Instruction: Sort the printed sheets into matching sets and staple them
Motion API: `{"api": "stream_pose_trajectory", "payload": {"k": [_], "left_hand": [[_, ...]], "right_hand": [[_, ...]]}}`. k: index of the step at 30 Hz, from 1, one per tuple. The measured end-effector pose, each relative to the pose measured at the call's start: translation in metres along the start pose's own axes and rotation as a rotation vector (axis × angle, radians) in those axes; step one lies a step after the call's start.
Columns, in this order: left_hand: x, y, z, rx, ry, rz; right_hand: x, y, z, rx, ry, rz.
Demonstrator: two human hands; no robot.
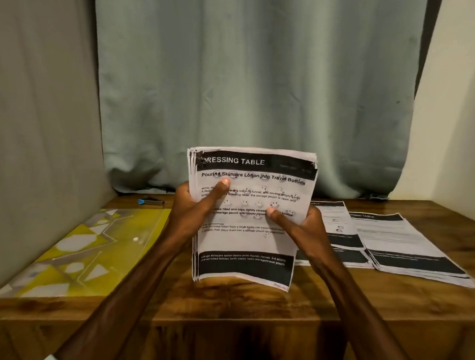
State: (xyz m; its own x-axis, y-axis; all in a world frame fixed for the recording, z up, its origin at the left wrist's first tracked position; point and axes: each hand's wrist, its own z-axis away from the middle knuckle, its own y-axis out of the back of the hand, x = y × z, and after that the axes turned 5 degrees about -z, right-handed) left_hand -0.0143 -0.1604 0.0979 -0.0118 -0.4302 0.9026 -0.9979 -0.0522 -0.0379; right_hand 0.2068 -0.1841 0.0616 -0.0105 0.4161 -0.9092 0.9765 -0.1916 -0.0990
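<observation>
Now stack of sheets (251,243) upright, long axis vertical, left hand (194,209) and right hand (303,226) fingers holding its sides; stapler (151,202) far left, nearer left hand.

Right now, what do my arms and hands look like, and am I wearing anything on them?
Both forearms are bare down to the lower edge of the picture: no sleeves, gloves, watch or bracelet show. The left hand and the right hand show no rings on the fingers that can be seen, and both thumbnails are short and unpainted.
</observation>
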Motion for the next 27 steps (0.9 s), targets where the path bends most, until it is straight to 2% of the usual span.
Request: {"api": "stream_pose_trajectory", "payload": {"k": [8, 14, 20, 22, 24, 27], "left_hand": [[0.05, -0.007, -0.037, 0.12, -0.074, -0.003], [0.049, -0.009, -0.046, 0.153, -0.029, -0.074], [0.05, -0.011, -0.045, 0.17, -0.065, -0.14], [0.053, -0.011, -0.042, 0.134, -0.106, -0.147], [0.052, -0.008, -0.034, 0.028, -0.125, -0.118], [0.027, -0.002, -0.013, -0.155, -0.001, -0.029]], "right_hand": [[-0.009, -0.007, -0.016, 0.021, -0.006, -0.019], [-0.009, -0.007, -0.017, -0.002, 0.017, -0.065], [-0.01, -0.009, -0.021, 0.049, 0.035, -0.1], [-0.011, -0.01, -0.022, 0.047, 0.07, -0.081], [-0.011, -0.01, -0.023, 0.044, 0.096, -0.08], [-0.011, -0.007, -0.023, 0.07, 0.116, -0.105]]}}
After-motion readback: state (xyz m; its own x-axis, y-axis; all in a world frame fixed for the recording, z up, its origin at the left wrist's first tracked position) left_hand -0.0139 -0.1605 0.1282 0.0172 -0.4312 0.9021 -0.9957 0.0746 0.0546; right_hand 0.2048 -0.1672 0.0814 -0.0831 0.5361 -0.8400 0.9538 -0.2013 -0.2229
